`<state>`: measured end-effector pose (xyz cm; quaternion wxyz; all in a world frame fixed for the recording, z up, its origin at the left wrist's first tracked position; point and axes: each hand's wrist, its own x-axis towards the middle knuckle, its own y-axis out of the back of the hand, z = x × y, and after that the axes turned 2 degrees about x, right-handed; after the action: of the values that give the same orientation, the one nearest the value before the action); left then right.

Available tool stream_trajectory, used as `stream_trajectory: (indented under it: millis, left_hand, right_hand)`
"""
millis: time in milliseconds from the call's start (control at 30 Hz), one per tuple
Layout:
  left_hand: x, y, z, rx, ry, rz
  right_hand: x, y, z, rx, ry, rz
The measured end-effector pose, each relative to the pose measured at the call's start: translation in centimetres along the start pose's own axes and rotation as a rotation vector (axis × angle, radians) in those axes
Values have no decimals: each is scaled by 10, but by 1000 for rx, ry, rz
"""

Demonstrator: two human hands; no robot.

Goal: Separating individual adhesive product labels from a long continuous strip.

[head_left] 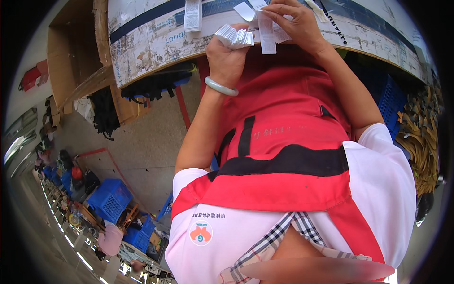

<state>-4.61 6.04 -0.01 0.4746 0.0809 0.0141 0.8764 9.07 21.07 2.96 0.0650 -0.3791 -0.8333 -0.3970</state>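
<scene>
My left hand (228, 60) is closed round a thick bundle of folded white labels (235, 38), their edges fanned upward. A pale bangle sits on that wrist. To its right, my right hand (297, 23) is closed, thumb and fingers pinched at the upper part of a long white label strip (266, 35). The strip hangs past the table's near edge. Beside it lies a white rounded piece (244, 12). A printed white label stack (193, 15) rests on the table, left of my hands. Some paler labels partly show beneath my right hand.
The worktable (146, 49) is covered with worn printed cardboard and tape. An open cardboard box (73, 57) stands at its left. Black straps (103, 111) hang beneath. At right are a blue crate (391, 102) and a heap of brown strips (421, 142). Co-workers and blue crates appear far left.
</scene>
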Motion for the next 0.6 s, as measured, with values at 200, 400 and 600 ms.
stream_trajectory:
  millis: [200, 400, 600]
  left_hand:
    - [0, 1, -1, -43, 74, 3]
    - [1, 0, 1, -50, 61, -7]
    - [5, -2, 1, 7, -73, 34]
  right_hand:
    - [10, 12, -1, 9, 65, 294]
    - [-1, 1, 23, 71, -93, 71]
    - [8, 16, -6, 137, -175, 87]
